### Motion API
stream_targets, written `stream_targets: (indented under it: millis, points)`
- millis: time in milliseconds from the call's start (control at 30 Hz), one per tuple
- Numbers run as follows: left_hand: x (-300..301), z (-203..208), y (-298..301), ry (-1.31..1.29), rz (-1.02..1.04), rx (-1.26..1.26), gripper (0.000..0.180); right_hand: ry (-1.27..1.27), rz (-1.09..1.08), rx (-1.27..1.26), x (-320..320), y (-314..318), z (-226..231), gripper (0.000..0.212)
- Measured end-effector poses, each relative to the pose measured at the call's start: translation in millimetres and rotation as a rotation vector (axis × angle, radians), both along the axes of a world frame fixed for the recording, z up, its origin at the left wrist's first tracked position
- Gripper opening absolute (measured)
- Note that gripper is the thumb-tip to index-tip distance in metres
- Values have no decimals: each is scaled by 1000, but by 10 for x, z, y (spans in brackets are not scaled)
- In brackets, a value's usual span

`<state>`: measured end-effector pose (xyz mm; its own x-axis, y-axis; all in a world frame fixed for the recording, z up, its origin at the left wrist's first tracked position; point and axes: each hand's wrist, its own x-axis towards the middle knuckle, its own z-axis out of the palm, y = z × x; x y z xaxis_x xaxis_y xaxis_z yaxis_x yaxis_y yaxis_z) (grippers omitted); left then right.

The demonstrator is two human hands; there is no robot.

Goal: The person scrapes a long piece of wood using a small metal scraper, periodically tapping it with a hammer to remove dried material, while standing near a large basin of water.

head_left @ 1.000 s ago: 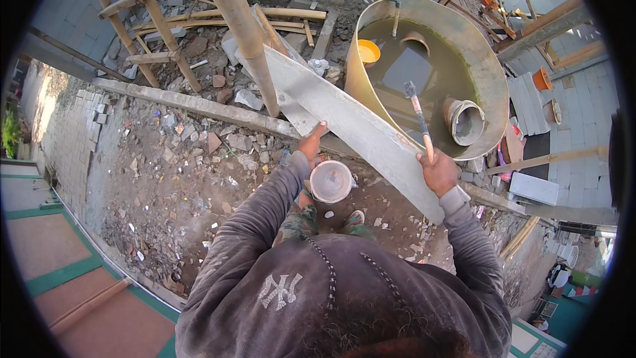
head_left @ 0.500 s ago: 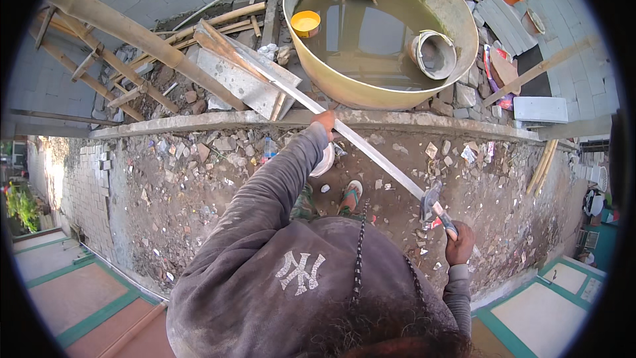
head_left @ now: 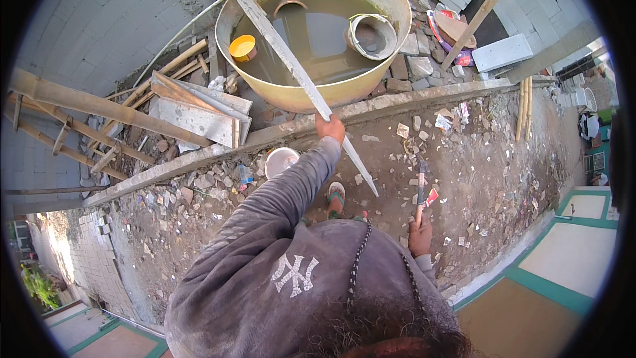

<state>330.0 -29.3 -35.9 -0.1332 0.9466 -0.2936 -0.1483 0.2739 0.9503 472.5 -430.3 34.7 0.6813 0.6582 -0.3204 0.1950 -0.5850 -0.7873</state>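
My left hand point(head_left: 330, 129) is closed round a long, pale grey straight bar point(head_left: 285, 56), gripping it in its lower half. From there the bar slants up and left over a round tub of murky water point(head_left: 228, 66); its narrow lower end points at the ground beyond my feet. Whether it is metal or wood I cannot make out. To the right, my right hand point(head_left: 419, 235) grips the handle of a hammer point(head_left: 420, 192), head pointing away from me. The hammer and the bar are apart.
A yellow pot point(head_left: 243, 48) and a grey bucket point(head_left: 373, 37) sit in the tub. A low concrete kerb point(head_left: 387, 98) runs before it. Left lie grey slabs point(head_left: 192, 116) and bamboo poles point(head_left: 99, 106). A white bucket point(head_left: 281, 161) stands beside my left forearm; rubble litters the ground.
The bar has swung steeper, its upper end now over the tub and its lower end away from the hammer. My right hand and the hammer have moved left. The view has turned.
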Motion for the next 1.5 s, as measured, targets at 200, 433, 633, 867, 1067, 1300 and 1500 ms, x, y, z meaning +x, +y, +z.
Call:
stream_targets:
  millis: [200, 433, 633, 867, 1067, 1300, 1500]
  points:
    - [195, -325, 90, 250, 72, 389, 63, 1, 321, 224, -415, 1033, 1100, 43]
    - [358, -447, -248, 174, -51, 251, 86, 205, 446, 26, -471, 1595, 1574, 44]
    - [218, -1126, -222, -171, 0, 78, 98, 145, 581, -17, -482, 1791, 1354, 43]
    - [207, -1041, -219, 319, -244, 175, 95, 180, 520, -88, -493, 1844, 1631, 44]
    - [-44, -1688, 145, 152, -178, 143, 90, 104, 648, -38, -520, 1965, 1706, 45]
    - [185, -1051, -220, 607, -312, 3, 97, -1, 538, 36, -491, 1722, 1630, 40]
    - [131, -884, -314, 653, -373, 19, 110, -49, 577, 28, -467, 1723, 1486, 42]
